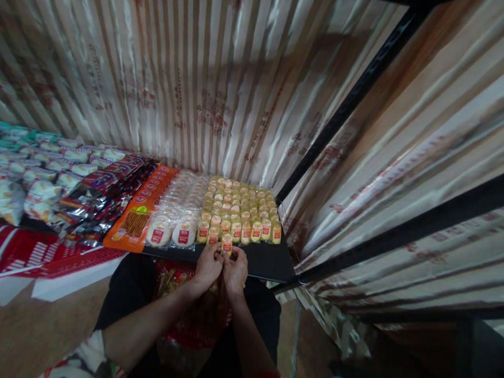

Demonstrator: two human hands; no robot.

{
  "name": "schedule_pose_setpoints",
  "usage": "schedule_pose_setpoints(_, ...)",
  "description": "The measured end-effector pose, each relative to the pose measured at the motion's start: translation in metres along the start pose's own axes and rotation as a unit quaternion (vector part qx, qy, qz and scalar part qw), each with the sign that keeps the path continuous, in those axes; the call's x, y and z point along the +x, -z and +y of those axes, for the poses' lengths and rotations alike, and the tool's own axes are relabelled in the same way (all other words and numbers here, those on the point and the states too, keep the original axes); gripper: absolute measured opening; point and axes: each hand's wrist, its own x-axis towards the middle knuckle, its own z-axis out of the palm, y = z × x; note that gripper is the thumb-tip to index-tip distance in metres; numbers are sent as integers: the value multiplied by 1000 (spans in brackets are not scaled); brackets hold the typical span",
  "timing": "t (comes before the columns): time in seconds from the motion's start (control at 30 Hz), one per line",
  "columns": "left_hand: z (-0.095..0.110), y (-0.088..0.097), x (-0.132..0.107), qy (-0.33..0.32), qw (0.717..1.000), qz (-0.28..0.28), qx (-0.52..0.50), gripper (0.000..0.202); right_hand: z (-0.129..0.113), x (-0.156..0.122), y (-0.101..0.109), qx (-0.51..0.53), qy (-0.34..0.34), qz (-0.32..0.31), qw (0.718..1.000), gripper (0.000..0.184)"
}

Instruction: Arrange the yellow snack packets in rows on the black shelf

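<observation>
At the far left, green-topped packets (9, 132) lie beside and behind white packets (42, 194) on a black shelf (270, 260); red printed cartons (35, 257) sit below the shelf's front edge. Next to the right is a slanted pile of dark glossy packets (105, 187), followed by a column of orange packs (117, 237). Adjacent to these, round white packs (159, 233) with red labels stand at the front of their own column. The left hand (208, 266) is at the shelf's front edge, fingertips pinching one side of a single yellow packet (227, 243). This packet is upright, directly in front of the yellow packet rows (237, 206); contact between its base and the shelf cannot be determined. The right hand (235, 271) pinches the opposite side. Farther right, a black post (348, 98) slants upward before striped sheeting (263, 86).
</observation>
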Motion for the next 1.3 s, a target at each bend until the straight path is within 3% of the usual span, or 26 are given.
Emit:
schedule_pose_setpoints(0.17,1,3,1,-13,1000,5,19,38,-2,1,-4,-70,21,18,997,25)
schedule_pose_setpoints(0.53,-1,1,0,-56,998,8,10,39,0,9,-6,-57,1,-2,998,27)
schedule_pose_setpoints(0.83,-23,8,-22,-111,990,15,90,40,-5,9,-5,-58,-5,-12,998,26)
schedule_pose_setpoints(1.3,-34,2,-6,-158,979,23,126,47,-2,13,-10,-51,8,-3,999,27)
